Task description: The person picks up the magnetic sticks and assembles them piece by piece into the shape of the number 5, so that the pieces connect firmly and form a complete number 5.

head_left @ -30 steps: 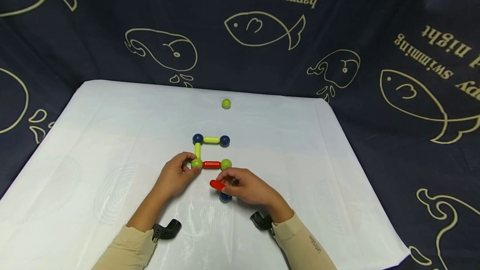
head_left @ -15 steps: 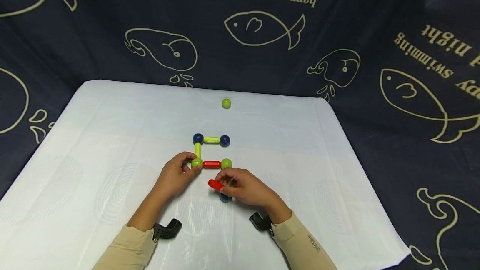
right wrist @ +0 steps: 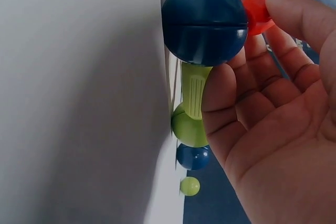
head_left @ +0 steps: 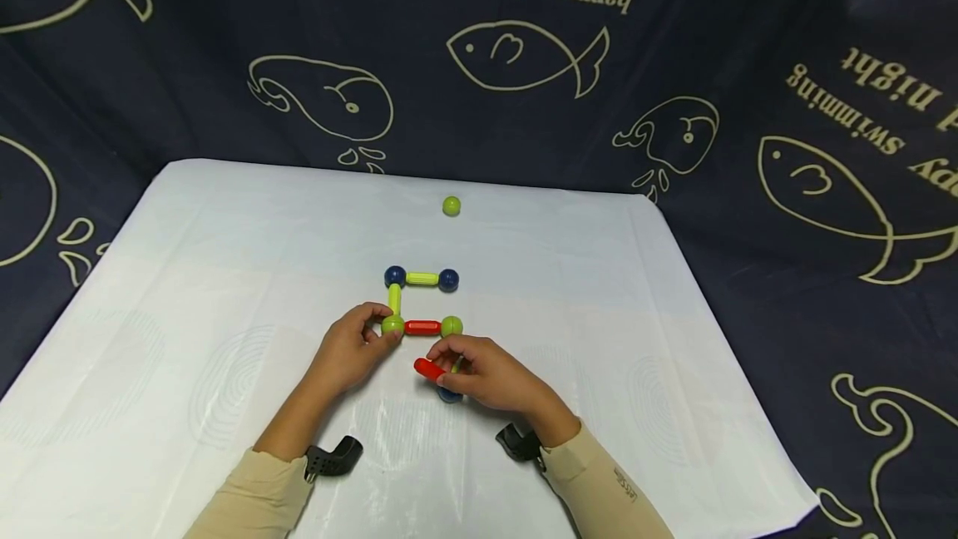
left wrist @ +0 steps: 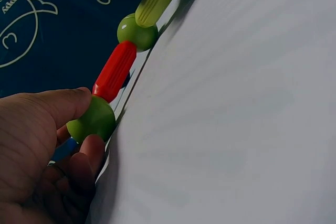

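Observation:
My left hand (head_left: 352,349) pinches a green ball (left wrist: 92,119) at one corner of a chain of magnetic balls and rods. From this ball a red rod (head_left: 422,328) runs right to another green ball (head_left: 451,326), and a yellow-green rod (head_left: 394,299) runs away to a dark blue ball (head_left: 395,276). My right hand (head_left: 490,373) holds a loose-ended red rod (head_left: 429,369) between thumb and fingers. Beside those fingers a yellow-green rod (right wrist: 194,87) joins the second green ball to a near dark blue ball (right wrist: 205,23). Whether the held rod touches that ball, I cannot tell.
At the far side of the chain, a yellow-green rod (head_left: 422,279) ends in a dark blue ball (head_left: 448,280). A single green ball (head_left: 451,206) lies near the back edge of the white-covered table (head_left: 584,273). Dark printed cloth (head_left: 524,131) hangs behind.
The right hand has shifted slightly left, carrying the red rod with it. My left hand stays on its green ball, and the chain has not visibly moved.

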`<state>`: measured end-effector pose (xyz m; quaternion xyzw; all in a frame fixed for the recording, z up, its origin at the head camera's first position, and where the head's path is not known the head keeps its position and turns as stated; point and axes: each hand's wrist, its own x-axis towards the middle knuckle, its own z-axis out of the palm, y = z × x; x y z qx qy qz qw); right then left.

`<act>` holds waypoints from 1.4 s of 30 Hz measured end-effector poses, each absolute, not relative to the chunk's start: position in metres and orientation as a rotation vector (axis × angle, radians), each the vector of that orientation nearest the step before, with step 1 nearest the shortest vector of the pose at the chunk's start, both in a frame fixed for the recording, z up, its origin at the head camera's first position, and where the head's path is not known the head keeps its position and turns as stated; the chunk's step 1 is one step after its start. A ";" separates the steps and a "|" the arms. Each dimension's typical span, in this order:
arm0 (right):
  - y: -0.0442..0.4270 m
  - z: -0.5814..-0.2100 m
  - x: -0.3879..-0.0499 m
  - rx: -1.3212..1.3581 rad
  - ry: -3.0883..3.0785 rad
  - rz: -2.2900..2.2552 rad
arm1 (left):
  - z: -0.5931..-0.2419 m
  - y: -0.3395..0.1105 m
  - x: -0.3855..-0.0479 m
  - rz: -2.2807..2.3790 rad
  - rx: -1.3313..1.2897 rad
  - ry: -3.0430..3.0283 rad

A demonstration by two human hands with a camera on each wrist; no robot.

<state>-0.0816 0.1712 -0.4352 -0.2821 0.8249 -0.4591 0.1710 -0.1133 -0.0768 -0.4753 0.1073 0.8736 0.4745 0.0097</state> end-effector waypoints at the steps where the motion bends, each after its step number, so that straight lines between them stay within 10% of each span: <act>1: 0.171 -0.435 -0.082 -0.798 2.344 -1.302 | -0.475 -0.077 -0.113 1.483 0.332 2.727; 42: 0.171 -0.438 -0.081 -0.810 2.352 -1.266 | -0.477 -0.077 -0.114 1.494 0.327 2.713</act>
